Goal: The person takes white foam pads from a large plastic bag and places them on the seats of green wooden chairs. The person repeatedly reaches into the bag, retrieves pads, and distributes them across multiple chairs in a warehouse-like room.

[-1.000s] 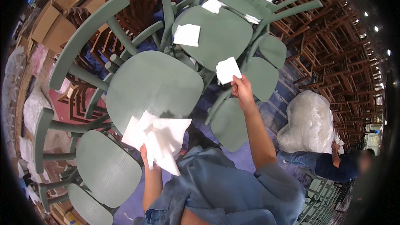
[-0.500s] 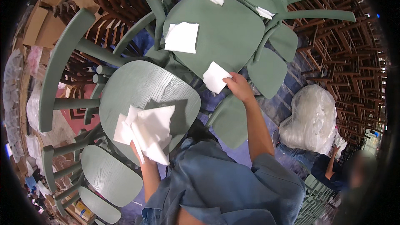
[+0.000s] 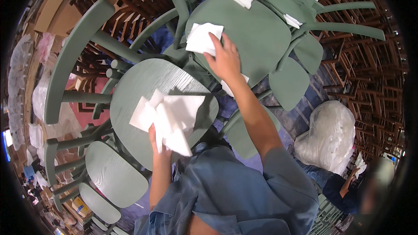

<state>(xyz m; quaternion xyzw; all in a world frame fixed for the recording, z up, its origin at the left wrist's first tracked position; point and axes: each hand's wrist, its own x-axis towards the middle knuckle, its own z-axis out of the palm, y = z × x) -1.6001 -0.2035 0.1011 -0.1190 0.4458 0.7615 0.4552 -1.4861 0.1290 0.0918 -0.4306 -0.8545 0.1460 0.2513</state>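
White sheets (image 3: 172,119) are gripped as a bunch in the left hand (image 3: 156,141), over the near green chair seat (image 3: 130,91). Right hand (image 3: 226,58) is pressed flat on a single sheet (image 3: 202,38) at the far seat (image 3: 257,30). Step judged: sheet laying. Next move calls for release there.

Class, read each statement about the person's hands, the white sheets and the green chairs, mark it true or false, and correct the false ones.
1. The left hand holds a bunch of white sheets. True.
2. The right hand rests on a red chair seat. False: the far seat is green.
3. The right hand touches a white sheet on that seat. True.
4. The near seat is square. False: it is rounded.
5. A clear plastic bag lies to the person's right. True.
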